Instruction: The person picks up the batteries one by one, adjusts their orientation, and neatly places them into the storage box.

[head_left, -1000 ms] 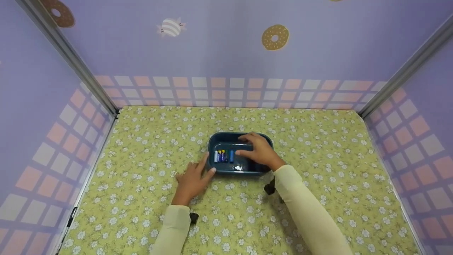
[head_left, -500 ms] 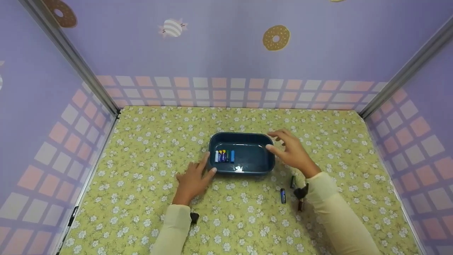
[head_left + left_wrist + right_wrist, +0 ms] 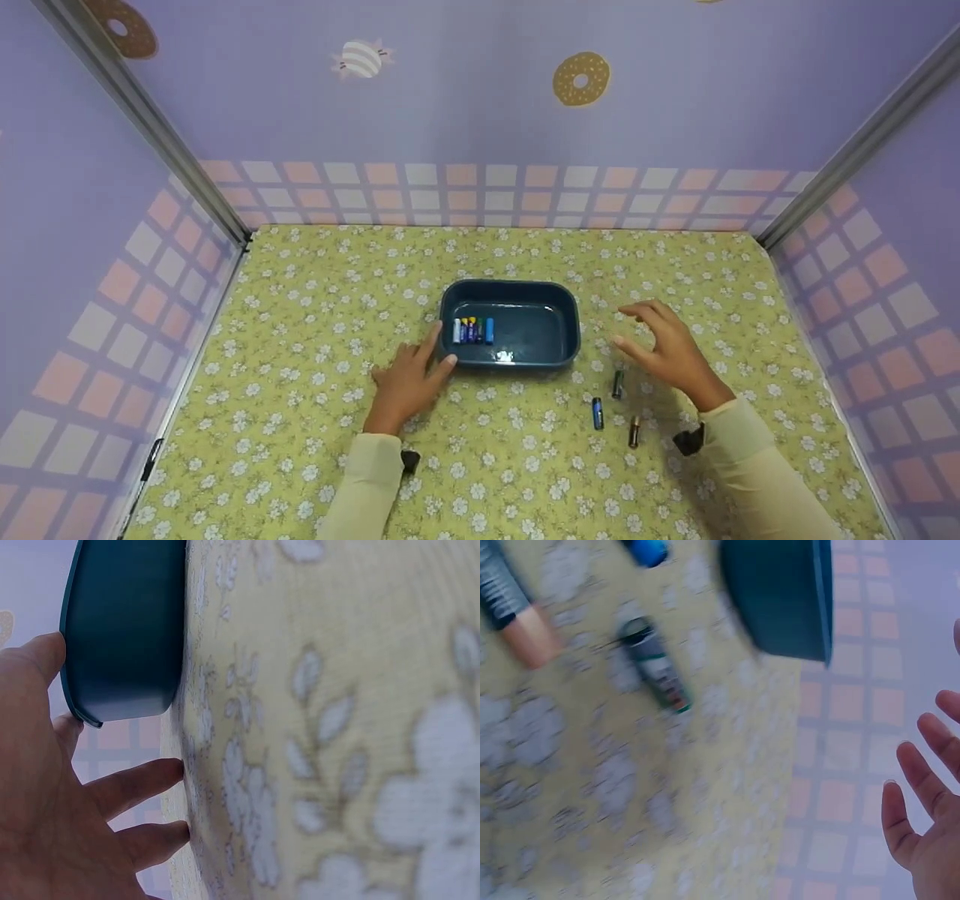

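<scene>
A dark teal plastic tub stands on the flowered cloth. Several batteries lie side by side at its left end, the rightmost a blue battery. My left hand touches the tub's left rim with thumb and a fingertip, its other fingers spread toward the cloth in the left wrist view. To the right of the tub my right hand hovers with loosely bent fingers, holding nothing. Below it on the cloth lie a green-and-black battery, a blue-and-black battery and a copper-and-black battery.
Flowered yellow cloth covers the table. Purple walls with a checked band close off the back and both sides, with grey metal posts in the corners.
My right hand has left the inside of the tub and moved right, over the cloth near the three loose batteries. The left hand and the tub have stayed in place.
</scene>
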{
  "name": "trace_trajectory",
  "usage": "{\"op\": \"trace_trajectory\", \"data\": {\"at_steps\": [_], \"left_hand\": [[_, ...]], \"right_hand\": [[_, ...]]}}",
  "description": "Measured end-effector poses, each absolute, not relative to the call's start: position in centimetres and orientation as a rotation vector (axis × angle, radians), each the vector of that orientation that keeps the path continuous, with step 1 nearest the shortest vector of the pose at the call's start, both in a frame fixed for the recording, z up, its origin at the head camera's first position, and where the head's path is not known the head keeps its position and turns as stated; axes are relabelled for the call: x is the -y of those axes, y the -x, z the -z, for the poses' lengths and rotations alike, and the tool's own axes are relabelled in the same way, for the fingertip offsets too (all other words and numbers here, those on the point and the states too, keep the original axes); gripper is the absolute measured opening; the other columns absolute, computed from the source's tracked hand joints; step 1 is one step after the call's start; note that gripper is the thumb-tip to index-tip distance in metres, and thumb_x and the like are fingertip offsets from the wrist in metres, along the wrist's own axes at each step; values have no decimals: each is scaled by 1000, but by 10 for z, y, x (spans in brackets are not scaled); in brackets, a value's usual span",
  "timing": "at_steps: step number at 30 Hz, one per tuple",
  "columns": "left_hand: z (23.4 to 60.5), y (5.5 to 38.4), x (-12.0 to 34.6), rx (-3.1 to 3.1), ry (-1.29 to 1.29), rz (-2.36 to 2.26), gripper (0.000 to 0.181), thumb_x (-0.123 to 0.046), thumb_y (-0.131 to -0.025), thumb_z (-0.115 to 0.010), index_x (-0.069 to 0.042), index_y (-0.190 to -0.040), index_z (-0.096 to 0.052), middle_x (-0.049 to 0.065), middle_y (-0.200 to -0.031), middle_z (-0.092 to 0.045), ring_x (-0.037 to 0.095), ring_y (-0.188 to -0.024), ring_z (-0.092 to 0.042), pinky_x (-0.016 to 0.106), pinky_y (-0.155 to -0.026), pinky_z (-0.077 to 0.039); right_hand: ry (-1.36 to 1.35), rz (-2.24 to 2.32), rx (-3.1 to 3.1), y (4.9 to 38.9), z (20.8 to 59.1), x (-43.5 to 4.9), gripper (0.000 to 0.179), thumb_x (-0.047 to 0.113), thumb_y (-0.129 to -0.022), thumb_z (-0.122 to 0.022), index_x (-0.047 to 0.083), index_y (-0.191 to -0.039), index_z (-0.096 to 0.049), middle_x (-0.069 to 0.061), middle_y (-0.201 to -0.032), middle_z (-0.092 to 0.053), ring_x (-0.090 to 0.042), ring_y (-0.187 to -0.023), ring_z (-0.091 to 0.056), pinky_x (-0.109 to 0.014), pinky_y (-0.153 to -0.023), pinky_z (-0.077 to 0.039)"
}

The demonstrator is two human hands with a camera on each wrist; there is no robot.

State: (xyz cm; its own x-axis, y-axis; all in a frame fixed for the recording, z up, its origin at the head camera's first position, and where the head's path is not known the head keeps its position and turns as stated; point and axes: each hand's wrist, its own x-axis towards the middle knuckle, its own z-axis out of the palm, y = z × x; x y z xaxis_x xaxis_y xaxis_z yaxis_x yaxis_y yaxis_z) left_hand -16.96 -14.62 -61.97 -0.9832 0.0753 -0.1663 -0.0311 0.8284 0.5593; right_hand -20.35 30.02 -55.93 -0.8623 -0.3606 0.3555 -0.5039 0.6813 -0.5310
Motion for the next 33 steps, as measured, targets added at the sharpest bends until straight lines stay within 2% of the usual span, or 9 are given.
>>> {"op": "trace_trajectory", "data": {"at_steps": [5, 8, 14, 22, 30, 33], "left_hand": [[621, 170, 147, -2831, -37, -862, 81, -84, -93, -34, -50, -162, -9, 14, -159, -44, 45, -148, -37, 90, -104, -11], [622, 170, 147, -2840, -40, -851, 81, -85, -92, -33, -50, -162, -9, 14, -156, -46, 44, -142, -45, 90, -103, -14], [622, 170, 147, -2853, -44, -853, 81, -85, -93, -33, -50, -162, -10, 13, -151, -50, 41, -133, -54, 88, -102, -17], [622, 169, 147, -2855, -36, -851, 81, -85, -92, -33, -51, -162, -10, 13, -153, -49, 41, -135, -54, 88, -103, -17], [622, 170, 147, -2848, -25, -856, 81, -86, -92, -33, -51, -161, -9, 15, -157, -45, 45, -140, -48, 89, -104, -11], [621, 169, 146, -2839, -27, -869, 80, -85, -92, -33, -52, -161, -9, 15, -159, -43, 46, -148, -38, 89, -105, -8]], "right_hand": [[-606, -1005, 2735, 192, 574, -313, 53, 37, -92, -78, 21, -139, -60, -5, -133, -58, -23, -112, -57, -52, -90, -49], [-573, -1026, 2764, 185, 584, -318, 55, 40, -91, -79, 22, -139, -60, -4, -134, -58, -24, -114, -57, -54, -90, -50], [-560, -1006, 2801, 175, 604, -324, 60, 41, -89, -81, 17, -139, -61, -6, -135, -58, -28, -115, -58, -56, -92, -50], [-531, -986, 2886, 166, 622, -325, 68, 52, -86, -79, 13, -139, -61, -7, -135, -59, -32, -121, -57, -60, -94, -50], [-482, -1006, 2932, 162, 631, -325, 70, 57, -84, -78, 17, -140, -61, -3, -136, -58, -29, -123, -56, -60, -96, -50], [-470, -1024, 2944, 160, 633, -325, 72, 60, -84, -78, 18, -139, -61, -2, -136, -57, -28, -124, -57, -59, -98, -49]]}}
